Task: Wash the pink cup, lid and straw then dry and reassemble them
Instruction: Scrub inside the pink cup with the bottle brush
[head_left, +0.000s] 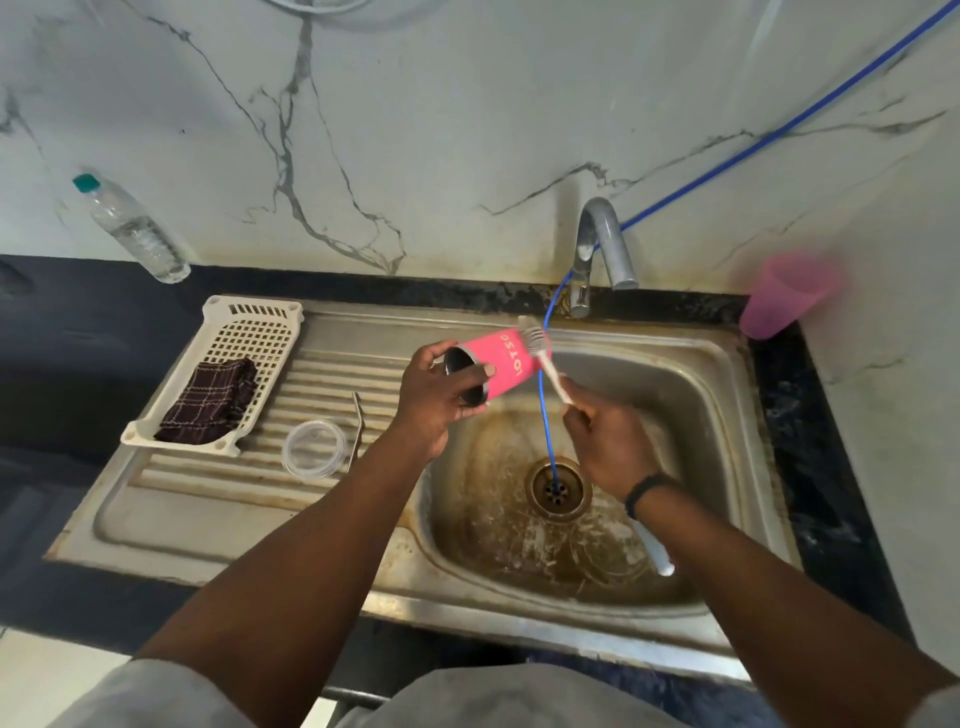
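Pink cup (501, 366) lay on its side over the sink (727, 395), left hand (434, 402) curled round its open rim. Right hand (605, 441) gripped a white brush (545, 364), bristles on the outer wall: scrubbing step. Lid (314, 448) and straw (357, 431) waited on the drainboard. Next probably calls for turning the cup, then rinsing.

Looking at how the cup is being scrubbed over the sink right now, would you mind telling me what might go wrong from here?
1. The left hand holds the cup only at its open rim, lying sideways; brush pressure from the right hand might knock it from that grip into the basin.
2. The blue hose hangs right beside the brush, so strokes may snag it.
3. The lid and straw lie on the sloped drainboard and could slide.
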